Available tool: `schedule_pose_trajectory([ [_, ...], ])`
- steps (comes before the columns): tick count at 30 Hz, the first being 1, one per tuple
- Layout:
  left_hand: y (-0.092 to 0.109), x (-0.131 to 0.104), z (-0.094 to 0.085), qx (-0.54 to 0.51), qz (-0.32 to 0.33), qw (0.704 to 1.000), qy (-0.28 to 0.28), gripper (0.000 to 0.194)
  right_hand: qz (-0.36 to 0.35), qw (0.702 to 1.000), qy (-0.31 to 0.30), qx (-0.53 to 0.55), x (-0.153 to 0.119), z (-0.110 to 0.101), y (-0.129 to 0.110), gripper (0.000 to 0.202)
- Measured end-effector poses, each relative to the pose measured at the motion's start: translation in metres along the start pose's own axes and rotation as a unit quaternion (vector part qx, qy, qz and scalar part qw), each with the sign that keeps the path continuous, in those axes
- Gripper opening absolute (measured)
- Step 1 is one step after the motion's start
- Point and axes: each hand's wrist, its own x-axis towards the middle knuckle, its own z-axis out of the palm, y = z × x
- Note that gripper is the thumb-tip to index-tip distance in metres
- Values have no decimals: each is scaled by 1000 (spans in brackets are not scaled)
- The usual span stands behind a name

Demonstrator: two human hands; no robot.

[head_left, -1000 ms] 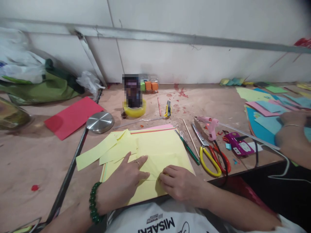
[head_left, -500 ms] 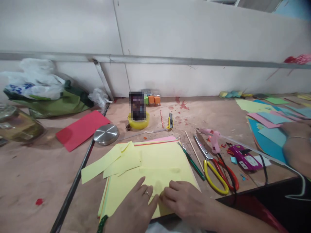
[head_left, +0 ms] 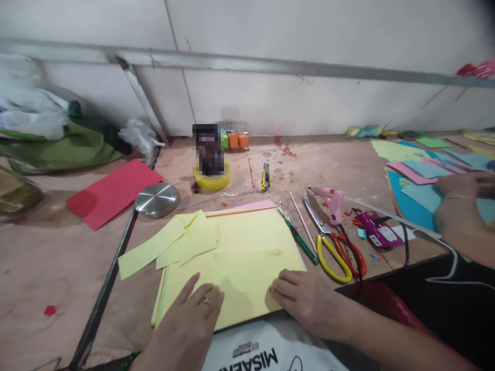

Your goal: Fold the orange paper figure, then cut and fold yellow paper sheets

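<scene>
A yellow sheet of paper (head_left: 247,263) lies on a stack of larger yellow sheets (head_left: 259,226) in front of me. On the left part of the paper my left hand (head_left: 195,306) rests palm down, its index finger stretched apart and a ring on one finger. My right hand (head_left: 299,296) is at the paper's right side, fingers bent and pressed together on it; the thumb is hidden. Cut yellow strips (head_left: 154,247) overlap the stack's upper left. To its right lie a green pen-like tool (head_left: 301,239), a thin wooden stick (head_left: 302,221) and scissors (head_left: 328,239) with yellow and red handles.
A pink glue gun (head_left: 335,206) and a purple toy-like device (head_left: 377,229) lie right. Another person's hand (head_left: 464,201) touches coloured papers there. Left are a metal disc (head_left: 158,200) and red paper (head_left: 114,193). Behind stand yellow tape (head_left: 212,180) and a box cutter (head_left: 265,176).
My hands have moved apart, the left one leftward and the right one slightly rightward, from close together on the paper. The view has tilted down. The other person's hand has shifted over the papers.
</scene>
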Motion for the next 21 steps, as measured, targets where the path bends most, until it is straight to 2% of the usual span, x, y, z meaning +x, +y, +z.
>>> schedule_pose_trajectory([
  [6,-2,-8,-1,36,-29,999,17,44,35,999,21,4,-14,0,0,19],
  [10,1,-1,-9,53,-58,997,28,38,43,998,43,-3,-16,-5,-1,26],
  [12,6,8,-13,57,-45,996,43,35,36,996,77,-1,-9,-6,-3,28],
  [15,15,25,-14,51,13,996,65,36,0,994,106,-2,10,-3,-9,22],
  [18,19,37,-6,51,36,997,41,32,-22,997,79,-8,23,8,-10,12],
  [21,15,35,3,43,41,997,39,26,-13,998,55,3,20,16,-7,14],
])
